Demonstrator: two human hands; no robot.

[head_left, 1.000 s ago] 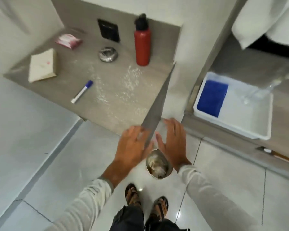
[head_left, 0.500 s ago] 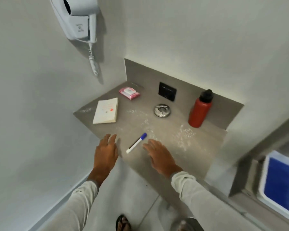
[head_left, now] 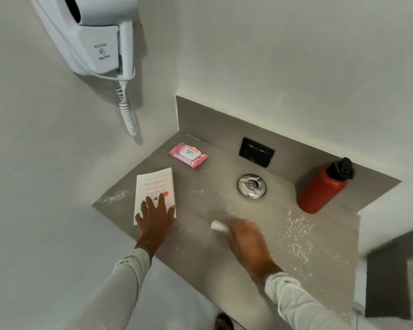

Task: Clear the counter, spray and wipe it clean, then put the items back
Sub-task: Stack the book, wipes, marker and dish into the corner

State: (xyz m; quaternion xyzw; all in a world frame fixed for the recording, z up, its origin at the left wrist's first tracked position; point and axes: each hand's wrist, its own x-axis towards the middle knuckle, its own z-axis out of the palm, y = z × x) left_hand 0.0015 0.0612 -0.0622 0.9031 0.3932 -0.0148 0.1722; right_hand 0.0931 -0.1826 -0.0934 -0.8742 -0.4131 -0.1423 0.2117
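Desk [head_left: 236,253]: grey corner slab, white crumbs scattered across the middle and right; nothing cleared off it yet.
Book [head_left: 154,186]: white paperback, left part of desk, long axis running away from the person, near short edge at the desk's front lip.
Bottle [head_left: 322,189]: red, upright, far right against the back wall, well apart from both hands.
Wipes pack [head_left: 188,155]: pink, back left, beyond the book.
Ashtray [head_left: 251,186]: steel, back centre, beyond the right hand.
Left hand [head_left: 156,217]: grip spread flat, fingers on the book's near end; book lies straight ahead of it.
Right hand [head_left: 247,239]: blurred; grip looks curled over the marker [head_left: 218,226], white end poking out leftward. Whether closed, cannot tell.
Judgement: each hand takes its nearer item; the book likely needs sliding toward the lip so fingers can get under.
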